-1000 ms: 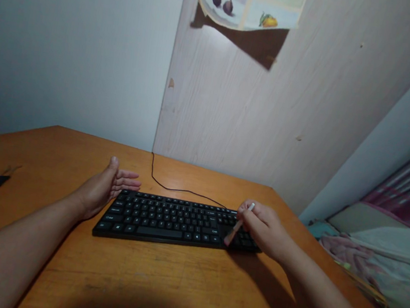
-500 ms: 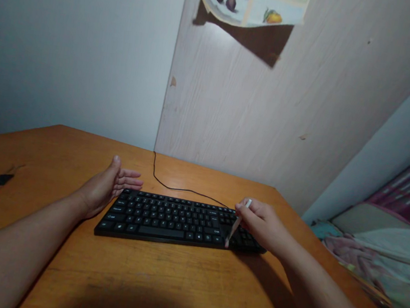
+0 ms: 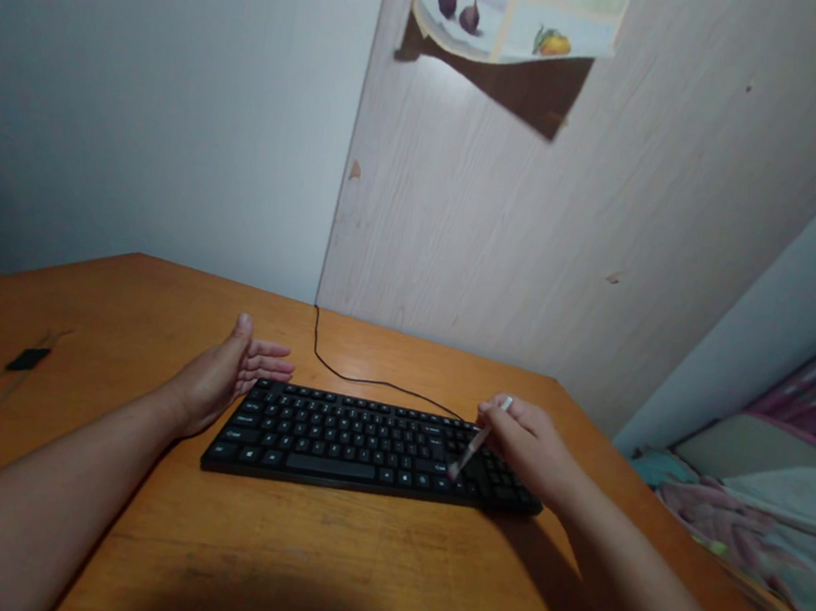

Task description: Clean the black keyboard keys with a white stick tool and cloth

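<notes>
A black keyboard (image 3: 360, 438) lies on the orange wooden table (image 3: 314, 564). My left hand (image 3: 229, 374) rests against the keyboard's left end, its fingers stretched out and together, holding nothing. My right hand (image 3: 532, 447) is over the keyboard's right end, pinched around a thin white stick-like tool (image 3: 479, 438). The tool's lower tip touches the keys near the right side. I cannot make out what kind of tool it is.
The keyboard's black cable (image 3: 369, 376) runs back to the wall. A small black object with thin cords (image 3: 25, 360) lies at the table's left. A fruit poster (image 3: 519, 4) hangs on the pale wooden panel. Bedding (image 3: 766, 493) lies beyond the table's right edge.
The tool's tip has shifted slightly along the right-hand keys. My left hand has stayed at the keyboard's left end. The view has drifted a little to the left.
</notes>
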{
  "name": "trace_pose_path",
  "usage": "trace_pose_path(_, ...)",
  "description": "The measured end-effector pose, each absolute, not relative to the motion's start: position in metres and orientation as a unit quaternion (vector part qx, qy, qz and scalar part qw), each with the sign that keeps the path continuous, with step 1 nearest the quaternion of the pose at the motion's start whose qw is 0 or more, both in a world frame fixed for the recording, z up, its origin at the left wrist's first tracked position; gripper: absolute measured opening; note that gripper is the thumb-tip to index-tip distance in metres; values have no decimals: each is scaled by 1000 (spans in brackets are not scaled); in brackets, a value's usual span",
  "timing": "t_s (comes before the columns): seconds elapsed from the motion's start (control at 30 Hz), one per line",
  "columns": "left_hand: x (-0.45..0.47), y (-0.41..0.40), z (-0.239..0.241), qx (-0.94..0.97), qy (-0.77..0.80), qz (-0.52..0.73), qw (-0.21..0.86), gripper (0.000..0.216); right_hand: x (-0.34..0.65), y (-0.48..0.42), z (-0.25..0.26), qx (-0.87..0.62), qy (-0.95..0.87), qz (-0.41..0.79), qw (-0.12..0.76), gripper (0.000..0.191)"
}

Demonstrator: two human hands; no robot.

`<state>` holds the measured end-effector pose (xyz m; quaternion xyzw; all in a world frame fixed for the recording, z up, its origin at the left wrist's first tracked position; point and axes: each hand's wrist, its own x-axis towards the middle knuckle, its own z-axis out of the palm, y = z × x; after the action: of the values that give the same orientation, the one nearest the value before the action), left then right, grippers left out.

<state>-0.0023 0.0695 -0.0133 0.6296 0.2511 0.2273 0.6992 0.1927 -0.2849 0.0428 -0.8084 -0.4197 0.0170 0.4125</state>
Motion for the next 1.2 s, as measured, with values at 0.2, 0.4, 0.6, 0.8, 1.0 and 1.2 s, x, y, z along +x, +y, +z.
trace_pose_path(0.2, -3, 70, -14, 631, 244, 231, 699, 85, 197, -283, 41, -802, -418, -16, 426, 42)
trace_pose_path(0.4, -3, 69, -13, 630, 245, 236, 698, 86, 193, -281, 39, -807, -424, -48, 408, 38)
trace_pose_path(0.6, -3, 68, -12, 629, 249, 234, 699, 91, 182, -282, 50, -807, -429, 9, 405, 40)
trace_pose_path(0.8, -3, 66, -11, 628, 248, 236, 699, 85, 179, -272, 49, -785, -435, 17, 441, 40)
trace_pose_path(1.0, -3, 67, -13, 627, 249, 234, 701, 89, 179, -260, 44, -782, -408, 22, 470, 38)
trace_pose_path(1.2, -3, 70, -17, 623, 244, 227, 708, 92, 182, -245, 35, -803, -405, -53, 435, 32)
